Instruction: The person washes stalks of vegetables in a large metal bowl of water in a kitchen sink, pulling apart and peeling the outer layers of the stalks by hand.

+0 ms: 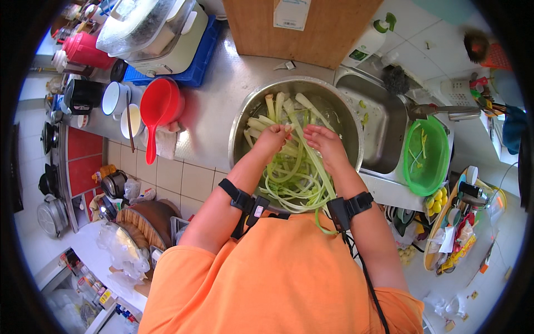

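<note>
A large stainless steel basin (358,137) in front of me holds water and many celery-like vegetable stalks (292,163), with pale thick ends at the far side and thin green stems curled nearer me. One long stalk (319,167) slants between my hands, over the others. My left hand (273,137) is over the basin, its thumb and forefinger pinched on a small pale piece (289,127) beside that stalk. Just right of the stalk is my right hand (325,144), fingers extended and slightly apart; whether it touches the stalk is unclear.
To the right is a metal sink (386,142) with green scraps and a faucet (446,110). A green plastic basket (426,167) with stems sits beside it. Left on the counter (208,121) are a red ladle (156,104), cups and a steamer (158,41). A wooden board (304,41) stands behind.
</note>
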`<state>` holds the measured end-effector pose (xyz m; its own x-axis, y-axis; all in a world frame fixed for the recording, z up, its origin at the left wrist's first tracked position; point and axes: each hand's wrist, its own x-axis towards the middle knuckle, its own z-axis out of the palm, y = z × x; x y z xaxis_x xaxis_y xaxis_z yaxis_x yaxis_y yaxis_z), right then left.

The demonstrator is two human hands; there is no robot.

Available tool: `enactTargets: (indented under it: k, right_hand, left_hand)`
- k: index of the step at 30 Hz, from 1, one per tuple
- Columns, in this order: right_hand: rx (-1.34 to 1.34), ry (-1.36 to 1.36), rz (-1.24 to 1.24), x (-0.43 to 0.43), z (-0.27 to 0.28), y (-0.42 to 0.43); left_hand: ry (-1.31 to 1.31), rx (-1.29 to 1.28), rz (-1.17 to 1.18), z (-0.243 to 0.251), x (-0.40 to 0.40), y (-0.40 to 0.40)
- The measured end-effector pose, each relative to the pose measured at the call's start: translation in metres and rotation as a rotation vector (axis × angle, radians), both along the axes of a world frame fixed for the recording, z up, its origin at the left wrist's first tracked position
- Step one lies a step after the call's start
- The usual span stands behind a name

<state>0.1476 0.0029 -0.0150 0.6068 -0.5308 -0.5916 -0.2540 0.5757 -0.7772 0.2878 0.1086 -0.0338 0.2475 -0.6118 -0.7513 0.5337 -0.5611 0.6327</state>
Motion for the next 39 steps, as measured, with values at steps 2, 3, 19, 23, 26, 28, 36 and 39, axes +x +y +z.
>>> enactTargets:
  k: [2,3,19,23,26,28,36,39]
  right_hand:
    - [-0.029,0.024,0.056,-0.004,0.006,0.005]
    - [-0.058,0.048,0.111,-0.005,0.012,0.008]
    - [-0.490,0.063,-0.210,-0.008,0.088,-0.083]
    - [-0.583,0.067,-0.252,-0.035,0.112,-0.102]
    - [-0.575,0.034,-0.347,-0.047,0.127,-0.112]
    - [-0.559,0.025,-0.407,-0.058,0.136,-0.116]
    - [-0.609,-0.159,-0.377,-0.108,0.198,-0.110]
    - [-0.676,-0.104,-0.401,-0.108,0.213,-0.095]
  left_hand:
    - [-0.020,0.018,-0.016,0.004,-0.001,-0.001]
    - [-0.003,-0.113,0.029,0.008,-0.004,-0.003]
    - [0.037,-0.379,-0.118,0.054,0.001,-0.008]
    - [-0.015,-0.411,-0.167,0.048,-0.006,-0.013]
    - [-0.087,-0.542,-0.211,0.027,-0.004,-0.016]
    - [-0.078,-0.555,-0.217,0.017,-0.008,-0.016]
    - [-1.022,-0.678,-0.507,0.005,-0.008,-0.018]
    - [-1.157,-0.618,-0.609,0.007,0.000,-0.031]
